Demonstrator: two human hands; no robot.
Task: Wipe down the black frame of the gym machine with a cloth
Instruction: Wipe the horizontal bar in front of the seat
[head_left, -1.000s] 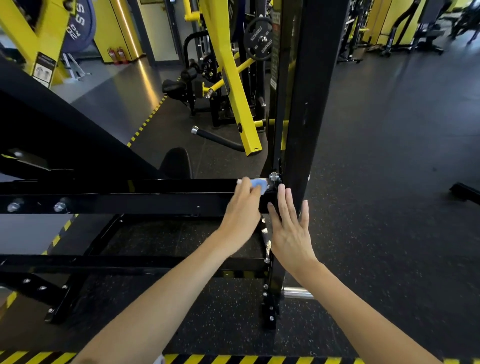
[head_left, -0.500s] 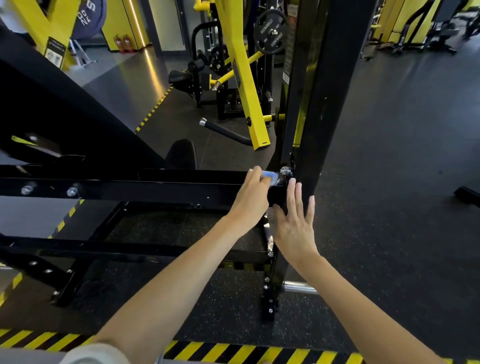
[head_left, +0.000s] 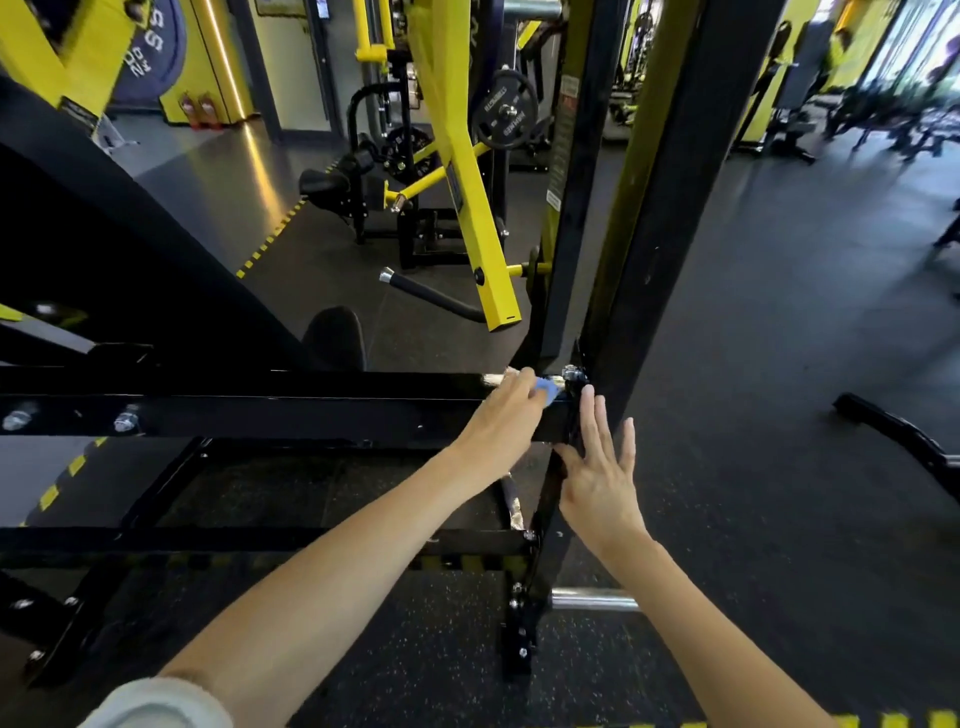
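Left arm (head_left: 337, 571) reaches forward from lower left, forearm bare, pale sleeve (head_left: 156, 701) bunched at the elbow. The left hand (head_left: 506, 415) lies back-up, fingers curled down over a blue cloth (head_left: 545, 388), of which only a corner shows past the fingertips. Right arm (head_left: 701, 623) comes in from lower right with a straight wrist; the right hand (head_left: 597, 467) sits just beside the left and slightly lower, not touching it, back to the camera, fingers straight, lightly spread, pointing up, thumb angled toward the left hand.

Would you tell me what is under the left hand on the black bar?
A blue cloth, held against the black bar; only its edge shows past the left hand, which covers the rest.
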